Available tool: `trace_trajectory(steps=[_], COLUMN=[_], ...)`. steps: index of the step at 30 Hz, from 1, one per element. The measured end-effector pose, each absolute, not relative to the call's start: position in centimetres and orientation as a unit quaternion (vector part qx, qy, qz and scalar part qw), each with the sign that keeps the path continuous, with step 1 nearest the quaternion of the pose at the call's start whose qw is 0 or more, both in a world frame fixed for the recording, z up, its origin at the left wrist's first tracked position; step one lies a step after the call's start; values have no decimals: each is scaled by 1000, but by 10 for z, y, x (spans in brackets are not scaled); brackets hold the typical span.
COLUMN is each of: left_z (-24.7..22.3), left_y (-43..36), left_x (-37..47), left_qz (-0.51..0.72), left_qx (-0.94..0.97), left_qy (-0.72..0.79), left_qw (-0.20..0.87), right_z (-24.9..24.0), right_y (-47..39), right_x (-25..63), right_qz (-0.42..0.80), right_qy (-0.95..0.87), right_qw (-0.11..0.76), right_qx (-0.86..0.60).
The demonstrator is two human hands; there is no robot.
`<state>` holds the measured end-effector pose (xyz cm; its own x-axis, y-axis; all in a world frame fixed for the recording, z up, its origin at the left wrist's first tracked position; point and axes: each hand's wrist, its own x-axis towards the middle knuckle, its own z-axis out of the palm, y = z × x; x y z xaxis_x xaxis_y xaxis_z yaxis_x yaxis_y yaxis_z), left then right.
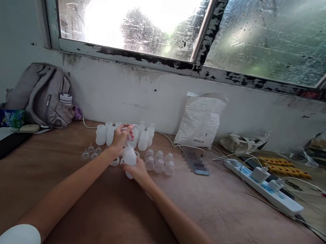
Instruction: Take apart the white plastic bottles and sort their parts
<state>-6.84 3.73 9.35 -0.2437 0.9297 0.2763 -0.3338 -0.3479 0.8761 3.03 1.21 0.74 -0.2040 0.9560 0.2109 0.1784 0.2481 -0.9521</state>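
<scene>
If the right hand (138, 170) grasping the bottle (129, 156) slips while the left (119, 138) pinches a clear piece (130, 136), cups (159, 166) beside them could scatter.

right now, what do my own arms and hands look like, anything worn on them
The left hand and right hand wear no gloves. A plain white sleeve ends low on the left arm; no sleeve shows on the right arm. Nails are too small to tell.
</scene>
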Motion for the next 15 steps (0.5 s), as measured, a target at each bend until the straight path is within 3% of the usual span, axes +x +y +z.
trace_trajectory(steps=[6,9,15], left_z=[115,115,103], left_y=[44,42,20], left_x=[-98,-99,-76], left_qz=[709,662,356], left_qx=[449,498,790], left_qy=[301,303,324], left_qw=[453,472,380], right_z=[31,46,39], right_y=[-5,-9,-1], right_x=[29,50,120], right_qz=[459,418,254], right_qy=[-603,-580,-590], right_qw=[516,558,596], right_qx=[-400,-420,-482])
